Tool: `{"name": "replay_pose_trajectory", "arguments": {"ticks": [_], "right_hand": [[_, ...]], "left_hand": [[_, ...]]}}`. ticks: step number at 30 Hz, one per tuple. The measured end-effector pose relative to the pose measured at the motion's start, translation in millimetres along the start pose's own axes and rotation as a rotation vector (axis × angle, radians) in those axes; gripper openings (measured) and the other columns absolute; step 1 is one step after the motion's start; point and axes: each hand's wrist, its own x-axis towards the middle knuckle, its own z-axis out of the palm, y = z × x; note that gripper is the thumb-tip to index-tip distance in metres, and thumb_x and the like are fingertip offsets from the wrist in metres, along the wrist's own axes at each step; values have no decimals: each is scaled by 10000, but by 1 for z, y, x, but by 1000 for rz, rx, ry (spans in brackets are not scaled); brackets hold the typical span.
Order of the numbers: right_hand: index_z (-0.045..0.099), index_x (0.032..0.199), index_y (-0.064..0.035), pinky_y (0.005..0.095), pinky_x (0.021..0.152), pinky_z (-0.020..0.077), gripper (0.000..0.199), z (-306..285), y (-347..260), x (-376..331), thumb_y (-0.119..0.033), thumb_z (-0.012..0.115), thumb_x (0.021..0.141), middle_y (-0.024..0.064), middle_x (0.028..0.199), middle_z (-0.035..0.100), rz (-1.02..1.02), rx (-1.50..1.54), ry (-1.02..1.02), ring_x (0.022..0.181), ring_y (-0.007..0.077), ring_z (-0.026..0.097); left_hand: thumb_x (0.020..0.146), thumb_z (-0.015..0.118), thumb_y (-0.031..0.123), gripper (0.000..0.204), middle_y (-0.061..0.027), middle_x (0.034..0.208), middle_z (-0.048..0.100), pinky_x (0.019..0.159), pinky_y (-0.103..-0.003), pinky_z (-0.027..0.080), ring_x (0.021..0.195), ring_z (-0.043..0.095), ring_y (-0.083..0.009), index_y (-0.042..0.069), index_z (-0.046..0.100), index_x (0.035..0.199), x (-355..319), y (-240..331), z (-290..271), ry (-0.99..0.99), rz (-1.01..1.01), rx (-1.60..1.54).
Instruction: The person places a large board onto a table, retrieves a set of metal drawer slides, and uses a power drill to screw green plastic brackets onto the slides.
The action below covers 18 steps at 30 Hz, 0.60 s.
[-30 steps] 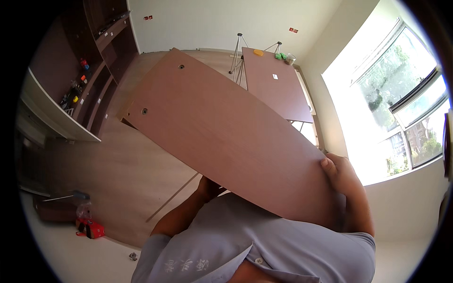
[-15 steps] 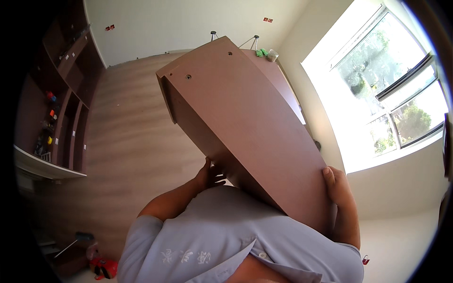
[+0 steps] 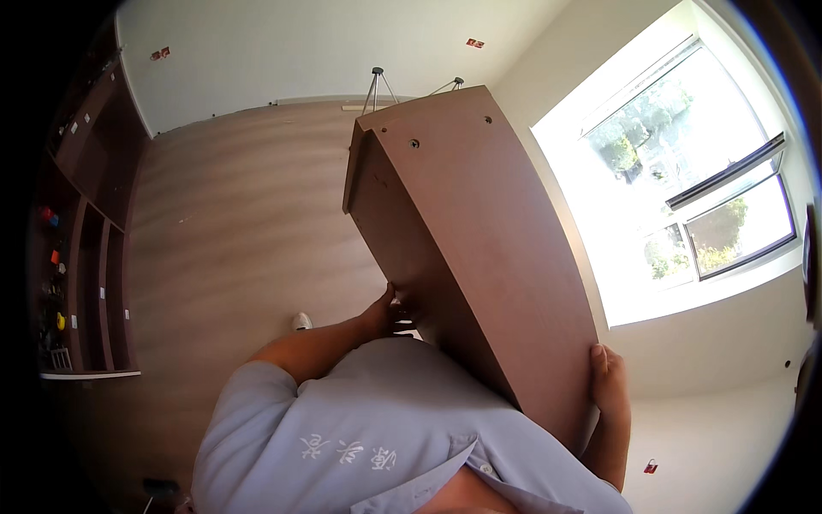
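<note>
Standing here: brownish wood-look flr (image 3: 240, 214), faint streaks of shade, running to a pale far wall (image 3: 317, 51) w/ two sm. red fittings (image 3: 160, 53) up on it. Dk brown shelving (image 3: 96, 180) on the L, misc. bits (image 3: 61, 322) on its shelves. Big window (image 3: 685, 171) on the R, v. bright (makes me squint, tbh), greenery (image 3: 717, 231) thru the glass.
</note>
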Motion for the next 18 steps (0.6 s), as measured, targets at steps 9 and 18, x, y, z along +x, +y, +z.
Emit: {"name": "replay_pose_trajectory", "arguments": {"ticks": [9, 18], "right_hand": [[653, 956, 61, 367, 699, 482, 642, 41, -125, 25, -489, 395, 1164, 66, 795, 646, 142, -168, 80, 769, 142, 537], [712, 1132, 94, 374, 813, 542, 707, 67, -137, 131, -535, 390, 1156, 143, 976, 768, 273, -143, 114, 896, 188, 673]], "left_hand": [[942, 484, 870, 992, -90, 1600, 491, 1235, -521, 369, 1481, 461, -312, 123, 441, 1594, 14, 144, -26, -100, -19, 60], [950, 574, 803, 969, -124, 1599, 492, 1215, -506, 399, 1468, 483, -316, 104, 422, 1605, 140, 232, -51, -132, -217, 188]]}}
